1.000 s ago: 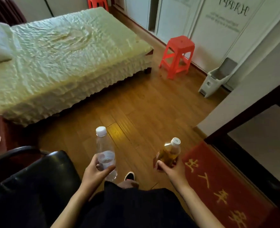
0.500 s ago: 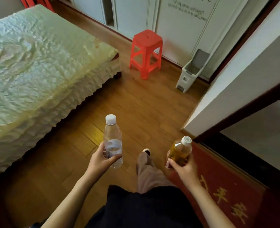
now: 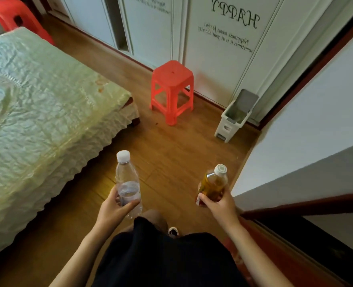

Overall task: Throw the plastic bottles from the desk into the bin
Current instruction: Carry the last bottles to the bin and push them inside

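floor: wood | bed: left | red stool | white wardrobe doors

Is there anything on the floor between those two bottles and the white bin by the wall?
Nothing visible blocks the way. The left hand holds the clear bottle, the right hand the amber bottle. Bare wooden floor runs to the open bin; the red stool stands off to the bin's left.

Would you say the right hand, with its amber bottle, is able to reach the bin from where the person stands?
Probably not yet: the right hand holds the amber bottle well short of the bin. Bare floor lies between, and the lid is up.
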Motion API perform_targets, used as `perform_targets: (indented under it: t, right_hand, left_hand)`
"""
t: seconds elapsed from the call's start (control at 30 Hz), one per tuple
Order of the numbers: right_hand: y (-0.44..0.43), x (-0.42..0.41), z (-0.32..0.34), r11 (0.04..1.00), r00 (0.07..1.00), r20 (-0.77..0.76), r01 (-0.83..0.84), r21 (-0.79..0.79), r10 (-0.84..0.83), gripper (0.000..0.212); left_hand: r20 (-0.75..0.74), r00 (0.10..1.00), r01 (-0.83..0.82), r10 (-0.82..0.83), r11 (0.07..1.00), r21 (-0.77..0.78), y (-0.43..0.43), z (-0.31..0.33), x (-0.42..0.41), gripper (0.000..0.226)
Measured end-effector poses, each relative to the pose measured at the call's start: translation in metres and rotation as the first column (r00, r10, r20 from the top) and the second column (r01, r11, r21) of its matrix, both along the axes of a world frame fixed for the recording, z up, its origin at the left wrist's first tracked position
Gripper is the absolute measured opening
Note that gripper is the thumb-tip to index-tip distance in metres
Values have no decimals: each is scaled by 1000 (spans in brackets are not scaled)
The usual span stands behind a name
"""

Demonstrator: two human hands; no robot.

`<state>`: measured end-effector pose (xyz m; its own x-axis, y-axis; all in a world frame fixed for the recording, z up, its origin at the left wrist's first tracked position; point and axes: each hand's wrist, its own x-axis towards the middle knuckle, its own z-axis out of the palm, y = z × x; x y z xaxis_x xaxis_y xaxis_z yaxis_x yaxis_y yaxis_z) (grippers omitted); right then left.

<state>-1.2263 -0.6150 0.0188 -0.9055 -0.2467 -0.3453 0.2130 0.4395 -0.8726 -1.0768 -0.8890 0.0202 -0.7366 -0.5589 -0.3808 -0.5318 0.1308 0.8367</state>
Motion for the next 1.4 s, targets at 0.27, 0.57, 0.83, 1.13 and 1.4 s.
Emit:
perform_targets:
  t: [0.27, 0.57, 0.83, 1.13, 1.4]
  right_hand:
    - [-72, -159, -25, 1000, 1000, -14, 15, -5, -16, 72]
    - [-116, -330, -17, 955, 957, -13, 290, 69, -290, 74]
    - [-95, -423, -15, 838, 844, 31, 525, 149, -535, 85]
    - [-54, -557, -31, 773, 785, 37, 599, 208, -618, 79]
    - [-28, -694, -30, 788, 795, -12, 602, 125, -606, 70]
  left_hand:
    - [62, 998, -8, 9, 1000, -8, -87, -31, -148, 58]
    - [56, 938, 345, -341, 934, -89, -164, -10, -427, 48]
    - [34, 821, 571, -570, 819, -65, -141, -6, -618, 61]
    - [60, 779, 627, -624, 778, -50, -88, -23, -768, 57]
    - [133, 765, 642, -630, 763, -80, -70, -22, -880, 45]
